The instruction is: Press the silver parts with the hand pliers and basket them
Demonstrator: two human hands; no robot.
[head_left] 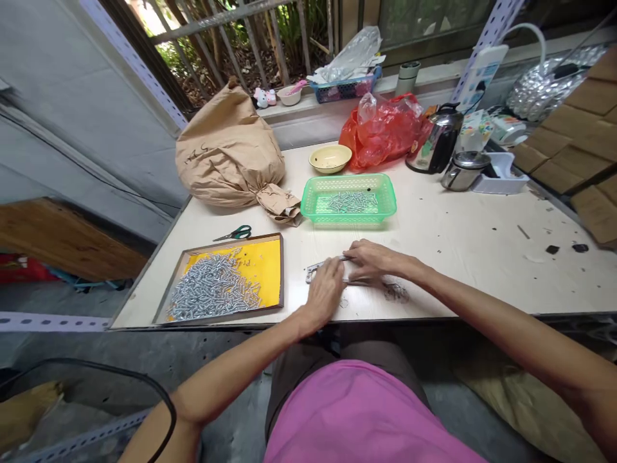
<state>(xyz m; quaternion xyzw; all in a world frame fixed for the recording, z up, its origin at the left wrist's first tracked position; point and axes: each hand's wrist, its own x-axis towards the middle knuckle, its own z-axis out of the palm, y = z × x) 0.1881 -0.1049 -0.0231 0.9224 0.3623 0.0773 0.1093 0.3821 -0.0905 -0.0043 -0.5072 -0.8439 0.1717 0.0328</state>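
A flat, silver metal bar-like fixture [313, 272] lies on the table in front of me, its left end showing a small opening. My left hand [326, 287] rests over its near side, fingers bent onto the metal. On the far right part of it, my right hand [373, 259] curls its fingers round the edge; its fingertips are partly hidden. To the left, a shallow tray [281, 273] with a yellow bottom bears a heap of small silver, spring-like metal pieces [209, 289]. More such pieces lie in a green plastic basket [348, 217] beyond my hands.
Scissors [234, 233] lie behind the tray. A brown paper sack [229, 151], a cream bowl [330, 158] and a red plastic bag [380, 132] stand at the back. At right are a kettle [436, 140] and a metal canister [464, 171]. Small dark bits lie on the tabletop [482, 257].
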